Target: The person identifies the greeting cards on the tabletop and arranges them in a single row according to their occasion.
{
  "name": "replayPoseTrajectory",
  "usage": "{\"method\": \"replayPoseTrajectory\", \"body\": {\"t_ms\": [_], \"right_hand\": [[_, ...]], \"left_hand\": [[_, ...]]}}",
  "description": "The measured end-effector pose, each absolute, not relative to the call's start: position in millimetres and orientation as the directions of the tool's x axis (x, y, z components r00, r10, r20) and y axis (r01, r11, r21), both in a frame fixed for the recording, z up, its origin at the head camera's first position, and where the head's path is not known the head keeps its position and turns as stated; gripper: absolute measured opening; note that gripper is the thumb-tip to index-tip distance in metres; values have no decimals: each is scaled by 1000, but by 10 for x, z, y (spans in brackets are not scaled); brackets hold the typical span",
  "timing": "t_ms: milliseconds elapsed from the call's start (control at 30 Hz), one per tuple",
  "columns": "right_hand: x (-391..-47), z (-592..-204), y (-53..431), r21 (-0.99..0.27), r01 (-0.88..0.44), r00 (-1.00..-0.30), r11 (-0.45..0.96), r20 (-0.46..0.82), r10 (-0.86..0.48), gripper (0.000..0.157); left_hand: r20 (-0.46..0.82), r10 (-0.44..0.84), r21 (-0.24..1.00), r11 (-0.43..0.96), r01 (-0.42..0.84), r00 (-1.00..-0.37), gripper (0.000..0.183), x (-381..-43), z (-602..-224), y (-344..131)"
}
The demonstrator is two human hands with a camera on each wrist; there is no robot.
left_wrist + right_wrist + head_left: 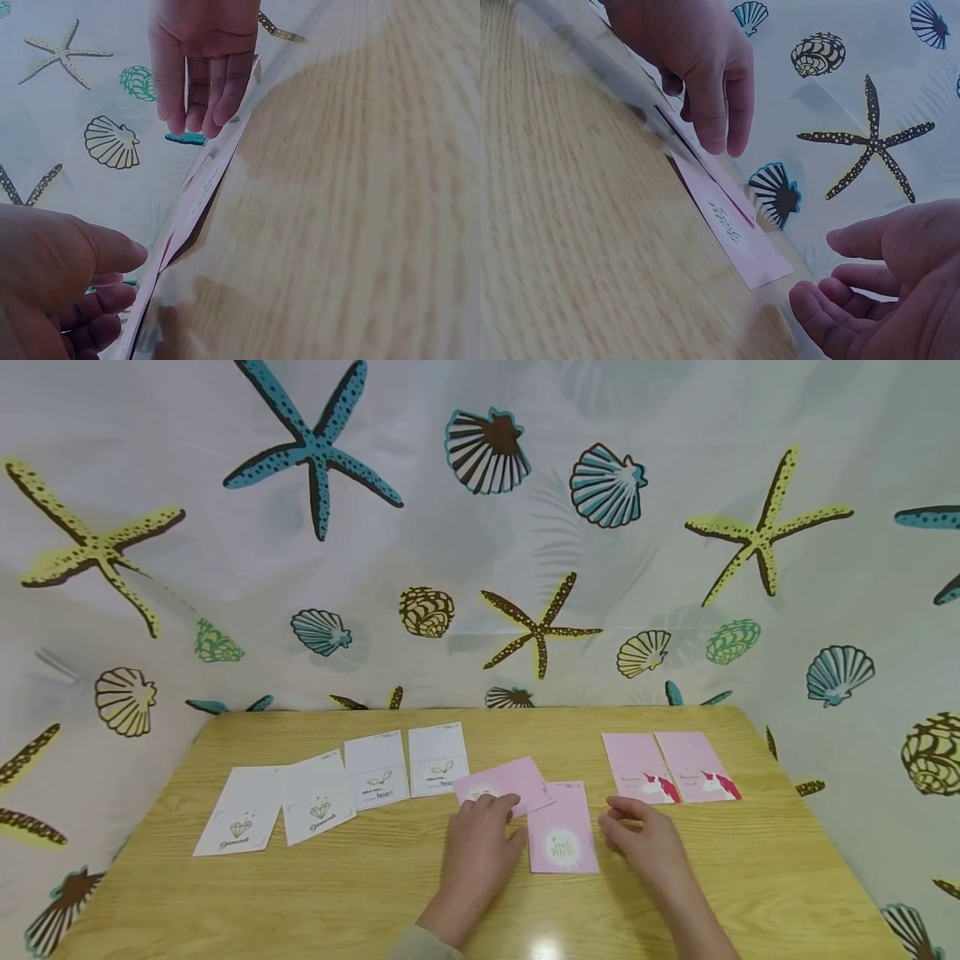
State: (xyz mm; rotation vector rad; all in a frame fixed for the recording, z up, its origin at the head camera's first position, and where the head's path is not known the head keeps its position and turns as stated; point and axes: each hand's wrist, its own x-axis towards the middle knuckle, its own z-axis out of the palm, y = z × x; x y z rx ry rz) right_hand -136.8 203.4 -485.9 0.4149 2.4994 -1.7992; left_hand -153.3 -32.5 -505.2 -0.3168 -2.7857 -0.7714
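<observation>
Cards in pink are overlapping on the wood-grain table.
Left hand is curving loosely over the angled card; right hand is hovering, fingers relaxed, beside the other; neither is gripping.

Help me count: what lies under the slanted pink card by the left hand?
In the head view, the slanted card overlaps the straight pink card and a white card. Covered parts, and anything wholly beneath, cannot be seen.
</observation>
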Motion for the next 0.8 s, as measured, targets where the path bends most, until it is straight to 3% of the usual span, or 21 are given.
{"method": "replayPoseTrajectory", "body": {"t_ms": [800], "right_hand": [[-1314,-4825,1977,-930,246,-966,274,-214,143,47]], "left_hand": [[239,217,447,841,305,-947,45,-1428,-5068,-272]]}}
